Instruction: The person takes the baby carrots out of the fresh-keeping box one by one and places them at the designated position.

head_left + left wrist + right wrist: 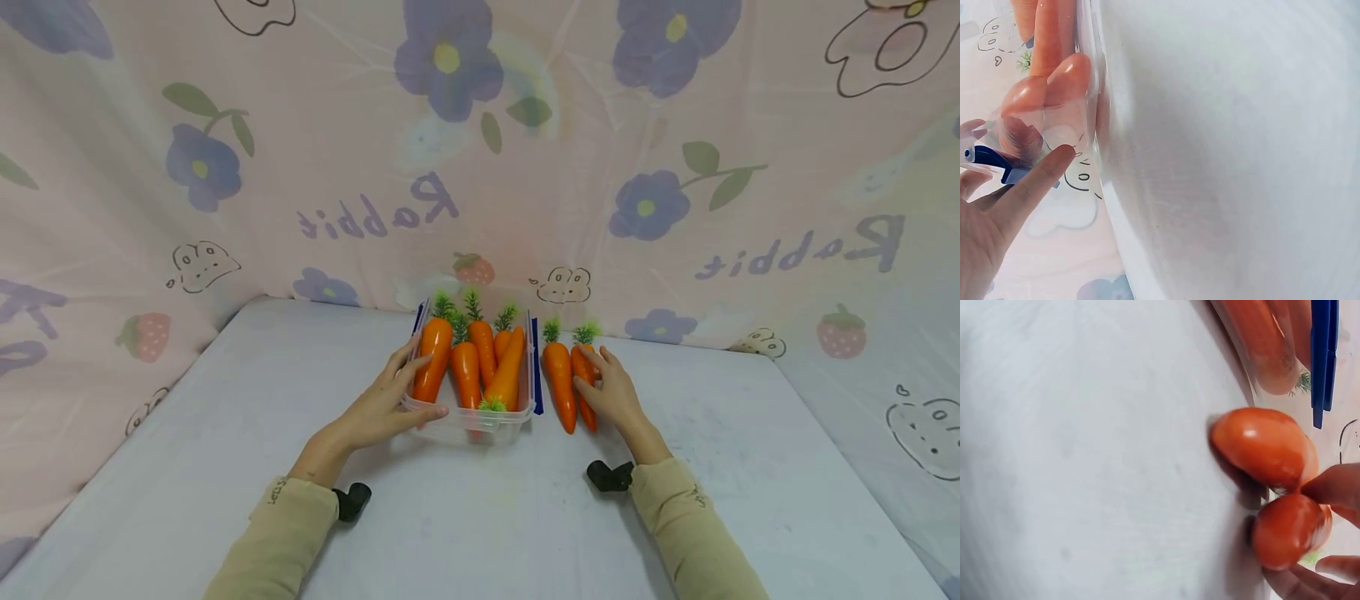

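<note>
A clear plastic box [510,414] with several orange toy carrots in it stands at the middle of the table. My left hand [382,400] rests on its left side, thumb [1041,175] stretched along the front corner and fingers at the left rim, near a blue latch [988,156]. Two carrots lie side by side right of the box. Around the outer carrot [586,408] my right hand [615,392] closes, with the thumb [1338,484] in the gap between the pair and fingers along its far side. The inner carrot [558,379] lies against it, its green top toward the wall.
A second blue latch [537,367] hangs open on the box's right side, close to the loose carrots. Behind the white table [480,533] rises a pink cloth [525,183] printed with flowers and rabbits. Black camera mounts [609,476] stick out from both wrists.
</note>
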Demonstrator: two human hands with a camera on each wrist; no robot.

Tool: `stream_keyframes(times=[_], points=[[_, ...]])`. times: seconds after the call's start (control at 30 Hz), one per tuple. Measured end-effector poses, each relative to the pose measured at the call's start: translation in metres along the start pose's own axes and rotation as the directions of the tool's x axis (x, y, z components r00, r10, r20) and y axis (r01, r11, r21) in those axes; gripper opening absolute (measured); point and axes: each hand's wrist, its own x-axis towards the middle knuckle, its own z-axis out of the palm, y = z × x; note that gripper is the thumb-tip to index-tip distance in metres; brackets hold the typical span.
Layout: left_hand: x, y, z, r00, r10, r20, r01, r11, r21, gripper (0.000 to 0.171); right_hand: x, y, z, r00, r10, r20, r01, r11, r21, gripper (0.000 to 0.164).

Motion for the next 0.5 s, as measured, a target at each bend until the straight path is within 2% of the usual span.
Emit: stream_keyframes(times=[0.33, 0.5], points=[[0.000, -0.001, 0.000, 1.000, 0.003, -0.003, -0.003, 1.000, 0.019, 0.088, -0.001, -0.006, -0.002, 1.000, 0.030, 0.009, -0.030, 1.000, -0.005, 0.053], [0.001, -0.001, 0.000, 1.000, 0.000, -0.003, 0.000, 1.000, 0.014, 0.089, 0.001, -0.012, -0.006, 1.000, 0.018, -0.017, -0.019, 1.000, -0.017, 0.055]])
